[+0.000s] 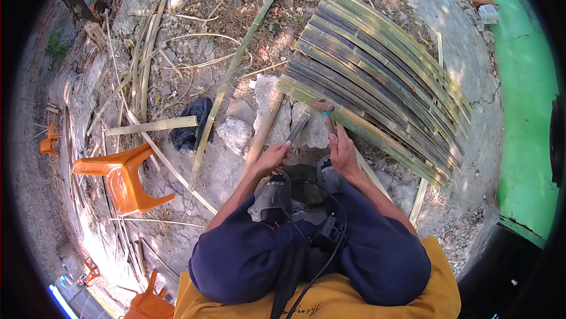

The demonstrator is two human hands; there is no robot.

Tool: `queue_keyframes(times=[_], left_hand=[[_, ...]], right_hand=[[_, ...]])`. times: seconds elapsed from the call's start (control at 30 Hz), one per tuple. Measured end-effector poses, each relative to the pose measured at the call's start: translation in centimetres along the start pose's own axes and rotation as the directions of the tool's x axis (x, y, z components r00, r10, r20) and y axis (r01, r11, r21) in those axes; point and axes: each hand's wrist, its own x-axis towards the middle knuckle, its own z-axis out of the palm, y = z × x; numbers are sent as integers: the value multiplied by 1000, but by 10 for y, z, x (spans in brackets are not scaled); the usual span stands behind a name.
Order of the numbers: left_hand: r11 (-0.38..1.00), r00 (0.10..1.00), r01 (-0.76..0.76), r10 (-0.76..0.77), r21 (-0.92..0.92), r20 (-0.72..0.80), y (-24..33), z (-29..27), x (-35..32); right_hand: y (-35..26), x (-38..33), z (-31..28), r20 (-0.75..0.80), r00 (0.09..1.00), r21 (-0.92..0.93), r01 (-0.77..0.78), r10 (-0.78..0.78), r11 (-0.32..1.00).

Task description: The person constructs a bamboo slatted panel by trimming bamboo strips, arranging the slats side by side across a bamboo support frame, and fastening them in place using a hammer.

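Note:
My left hand (275,157) is closed round one end of a short, dark flat bar (299,127); whether it is a blade or a strip of bamboo I cannot tell. In my right hand (341,151) is a hammer (331,121) with a wooden handle, its rusty head up and a bit of teal near the top. The hammer head is at the near edge of a slatted bamboo panel (377,77), made of long green and dark strips side by side. Whether the head touches the panel is unclear. Both hands are just beyond my shoes.
An orange plastic stool (127,177) lies on its side at the left, near a black plastic bag (193,121). A long bamboo strip (236,65) and several others lie on the rough ground. Pale stones (234,134) sit by my feet. A green surface (527,107) borders the right.

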Motion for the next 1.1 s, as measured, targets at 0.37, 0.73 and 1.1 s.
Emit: queue_keyframes(times=[0.37, 0.73, 1.1], left_hand=[[937, 972, -93, 159, 337, -172, -3, 16, 1], [907, 961, -112, 202, 406, -187, 1, 17, 0], [949, 982, -32, 88, 312, -164, 8, 19, -9]], right_hand=[[36, 3, 10, 155, 985, -208, -47, 80, 977], [29, -4, 18, 48, 999, -114, 10, -5, 993], [3, 14, -11, 173, 985, -160, 9, 19, 987]])
